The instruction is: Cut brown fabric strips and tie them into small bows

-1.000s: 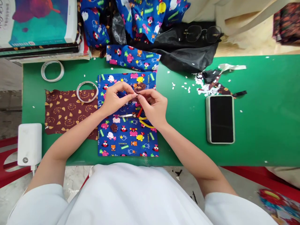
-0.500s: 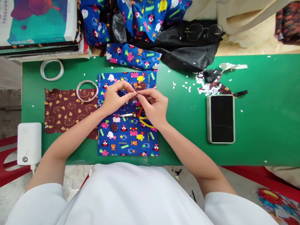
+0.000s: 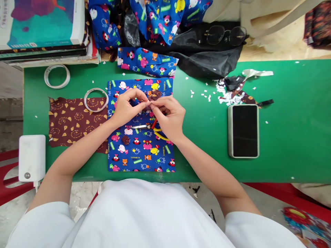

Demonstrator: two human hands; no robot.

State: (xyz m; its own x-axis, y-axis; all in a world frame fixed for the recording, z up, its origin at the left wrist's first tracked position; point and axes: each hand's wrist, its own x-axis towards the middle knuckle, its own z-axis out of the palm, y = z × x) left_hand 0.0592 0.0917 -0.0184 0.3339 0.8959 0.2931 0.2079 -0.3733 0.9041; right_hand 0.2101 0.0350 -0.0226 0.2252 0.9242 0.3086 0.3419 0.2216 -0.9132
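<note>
My left hand [image 3: 126, 106] and my right hand [image 3: 170, 117] meet fingertip to fingertip over a blue cartoon-print cloth [image 3: 141, 151] on the green table [image 3: 284, 137]. Together they pinch a small brown fabric piece [image 3: 153, 97]; most of it is hidden by the fingers. Under my right hand lies a pair of small scissors [image 3: 144, 126] with red and yellow handles. A small brown cut-out [image 3: 126, 140] rests on the blue cloth below my left wrist.
A brown patterned cloth [image 3: 69, 122] lies at left with a tape ring [image 3: 96, 100] on it; another tape roll [image 3: 57, 76] sits behind. A phone [image 3: 243, 131] lies at right, scraps [image 3: 230, 93] behind it. Books, folded blue fabric [image 3: 146, 63], black bag and glasses [image 3: 224, 36] line the back. White charger [image 3: 32, 158] at left.
Both hands stay almost in place; the fingers shift slightly on the small brown piece. Nothing else has moved.
</note>
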